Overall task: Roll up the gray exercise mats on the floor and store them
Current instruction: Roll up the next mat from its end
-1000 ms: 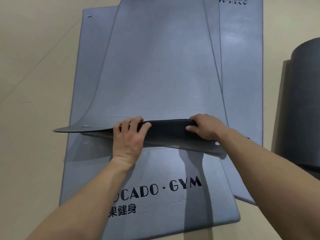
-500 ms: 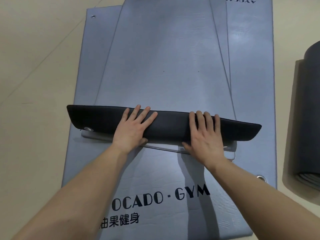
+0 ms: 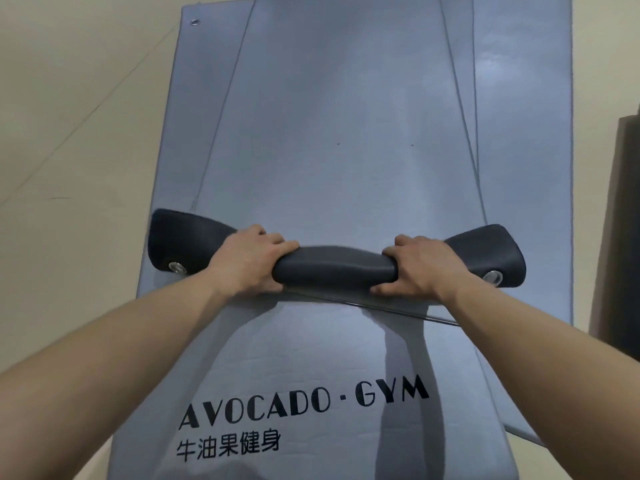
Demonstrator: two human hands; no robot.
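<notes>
Hands grip the rolled near end of the top gray foam exercise mat (image 3: 346, 133): left hand (image 3: 249, 261) and right hand (image 3: 419, 268) curl around the dark roll (image 3: 334, 268), thumbs underneath. It lies on a printed gray mat (image 3: 311, 375) spread on the beige floor (image 3: 69, 133).

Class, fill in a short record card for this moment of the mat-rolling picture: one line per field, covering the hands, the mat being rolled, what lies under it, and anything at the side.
left hand: gripping the roll, left of its middle
right hand: gripping the roll, right of its middle
roll: dark, tight between the hands, looser and flared at both ends
grommets: one showing at each end of the roll
top mat: gray, mostly still flat beyond the roll
bottom mat: flat, printed AVOCADO GYM
rolled mat: dark, at the right edge
floor: beige
</notes>
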